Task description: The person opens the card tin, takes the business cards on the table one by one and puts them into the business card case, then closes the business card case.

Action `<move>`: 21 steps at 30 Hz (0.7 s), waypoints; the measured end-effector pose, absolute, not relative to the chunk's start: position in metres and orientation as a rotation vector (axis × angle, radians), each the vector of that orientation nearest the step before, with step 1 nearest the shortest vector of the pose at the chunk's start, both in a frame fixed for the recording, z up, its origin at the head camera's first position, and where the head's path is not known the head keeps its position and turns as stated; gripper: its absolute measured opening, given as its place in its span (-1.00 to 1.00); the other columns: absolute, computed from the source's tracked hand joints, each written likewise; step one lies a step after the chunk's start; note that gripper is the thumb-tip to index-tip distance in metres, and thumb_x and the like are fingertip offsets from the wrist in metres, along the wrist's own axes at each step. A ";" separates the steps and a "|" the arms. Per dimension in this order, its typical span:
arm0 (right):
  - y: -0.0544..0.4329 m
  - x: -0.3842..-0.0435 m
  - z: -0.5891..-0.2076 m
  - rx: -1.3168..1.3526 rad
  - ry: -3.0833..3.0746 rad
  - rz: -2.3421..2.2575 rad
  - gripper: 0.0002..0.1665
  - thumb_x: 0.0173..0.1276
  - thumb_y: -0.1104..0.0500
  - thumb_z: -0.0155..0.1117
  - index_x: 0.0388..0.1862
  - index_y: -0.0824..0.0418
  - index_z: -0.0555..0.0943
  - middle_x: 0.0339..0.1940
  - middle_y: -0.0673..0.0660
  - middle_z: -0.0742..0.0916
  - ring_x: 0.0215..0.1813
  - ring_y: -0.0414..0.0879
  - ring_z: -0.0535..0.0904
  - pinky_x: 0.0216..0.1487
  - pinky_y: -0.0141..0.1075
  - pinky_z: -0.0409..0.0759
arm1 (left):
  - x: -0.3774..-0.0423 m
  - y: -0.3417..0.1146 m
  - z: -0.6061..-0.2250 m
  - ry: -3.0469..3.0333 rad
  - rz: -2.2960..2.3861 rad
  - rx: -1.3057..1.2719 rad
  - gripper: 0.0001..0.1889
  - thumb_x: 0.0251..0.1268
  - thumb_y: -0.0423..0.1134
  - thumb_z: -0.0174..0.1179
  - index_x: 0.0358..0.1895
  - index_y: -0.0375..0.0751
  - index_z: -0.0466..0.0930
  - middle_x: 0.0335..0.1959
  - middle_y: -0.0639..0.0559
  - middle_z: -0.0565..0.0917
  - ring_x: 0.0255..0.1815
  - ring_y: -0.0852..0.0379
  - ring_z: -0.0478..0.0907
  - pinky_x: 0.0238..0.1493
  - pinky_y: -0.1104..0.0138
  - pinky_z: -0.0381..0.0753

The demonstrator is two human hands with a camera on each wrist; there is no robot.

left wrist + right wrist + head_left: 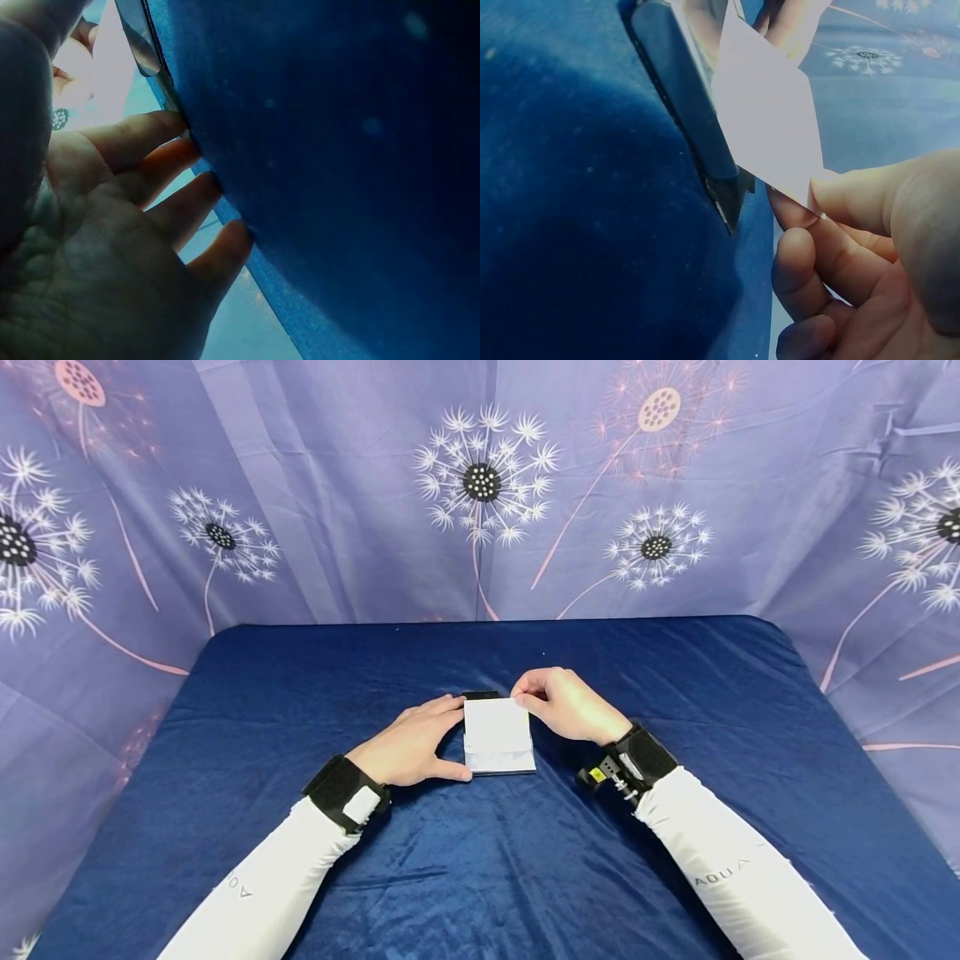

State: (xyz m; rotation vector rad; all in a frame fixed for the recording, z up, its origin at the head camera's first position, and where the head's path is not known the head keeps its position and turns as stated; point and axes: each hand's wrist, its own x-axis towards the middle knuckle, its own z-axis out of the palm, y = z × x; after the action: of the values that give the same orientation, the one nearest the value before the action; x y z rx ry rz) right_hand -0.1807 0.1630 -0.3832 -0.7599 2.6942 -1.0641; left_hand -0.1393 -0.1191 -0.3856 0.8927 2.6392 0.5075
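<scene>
A flat, square block with a shiny top and dark base (512, 765) lies on the cloth in front of me. Over it, a white paper square (495, 723) is raised at its far edge. My right hand (576, 703) pinches the paper's far right corner between thumb and fingers, and the right wrist view shows the sheet (769, 112) tilted up from the block (684, 82). Along the block's left side rests my left hand (416, 743), its fingers extended and its thumb at the near left corner. The left wrist view shows those fingers (225, 240) spread.
A small black piece (480, 695) sticks out behind the paper. Dark blue cloth (450, 877) covers the table, with some wrinkles. A purple curtain (360, 527) with dandelion prints hangs at the back and sides. Each wrist wears a black strap (641, 762).
</scene>
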 end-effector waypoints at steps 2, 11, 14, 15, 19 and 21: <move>0.163 -0.180 -0.384 -0.763 2.692 -1.058 -0.85 0.62 0.25 0.27 -0.12 0.13 0.77 -0.31 -0.06 0.77 -0.35 -0.13 0.55 -0.23 -0.21 0.50 | -0.139 -0.119 -0.385 2.638 0.506 0.895 0.02 0.32 0.23 0.45 0.68 -0.20 0.22 0.71 -0.17 0.16 0.72 -0.19 0.02 0.61 -0.17 0.12; 0.163 -0.177 -0.385 -0.755 2.687 -1.036 -0.84 0.63 0.20 0.25 -0.11 0.09 0.77 -0.34 -0.06 0.76 -0.43 -0.11 0.51 -0.31 -0.22 0.44 | -0.140 -0.119 -0.386 2.638 0.501 0.902 0.01 0.33 0.24 0.44 0.67 -0.24 0.24 0.71 -0.19 0.15 0.72 -0.16 0.02 0.62 -0.14 0.12; 0.164 -0.176 -0.386 -0.759 2.681 -1.033 -0.84 0.63 0.20 0.25 -0.11 0.10 0.77 -0.34 -0.06 0.75 -0.44 -0.12 0.51 -0.33 -0.23 0.43 | -0.140 -0.119 -0.386 2.640 0.496 0.903 0.01 0.33 0.24 0.44 0.66 -0.25 0.25 0.71 -0.18 0.15 0.72 -0.16 0.02 0.62 -0.14 0.12; 0.164 -0.176 -0.387 -0.760 2.679 -1.033 -0.84 0.63 0.20 0.26 -0.11 0.10 0.78 -0.34 -0.06 0.75 -0.44 -0.12 0.51 -0.33 -0.23 0.43 | -0.140 -0.119 -0.387 2.641 0.494 0.903 0.01 0.33 0.25 0.44 0.66 -0.25 0.25 0.71 -0.17 0.15 0.73 -0.15 0.02 0.62 -0.13 0.12; 0.166 -0.173 -0.387 -0.767 2.678 -1.023 -0.85 0.61 0.21 0.27 -0.11 0.12 0.79 -0.32 -0.05 0.74 -0.41 -0.13 0.52 -0.31 -0.22 0.46 | -0.140 -0.119 -0.386 2.642 0.491 0.909 0.01 0.33 0.25 0.43 0.66 -0.26 0.25 0.71 -0.16 0.16 0.72 -0.15 0.02 0.62 -0.14 0.13; 0.166 -0.171 -0.387 -0.770 2.681 -1.016 -0.85 0.61 0.21 0.28 -0.10 0.13 0.79 -0.30 -0.03 0.74 -0.38 -0.12 0.54 -0.28 -0.21 0.49 | -0.139 -0.119 -0.387 2.640 0.495 0.911 0.01 0.33 0.25 0.43 0.66 -0.27 0.25 0.71 -0.16 0.17 0.72 -0.16 0.02 0.62 -0.14 0.13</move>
State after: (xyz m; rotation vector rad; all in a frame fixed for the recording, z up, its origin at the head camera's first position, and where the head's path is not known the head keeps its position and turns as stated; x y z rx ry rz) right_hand -0.1710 0.1658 -0.3871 -0.7699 2.6814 -1.0156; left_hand -0.1393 -0.1194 -0.3867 0.9109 2.6404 0.4948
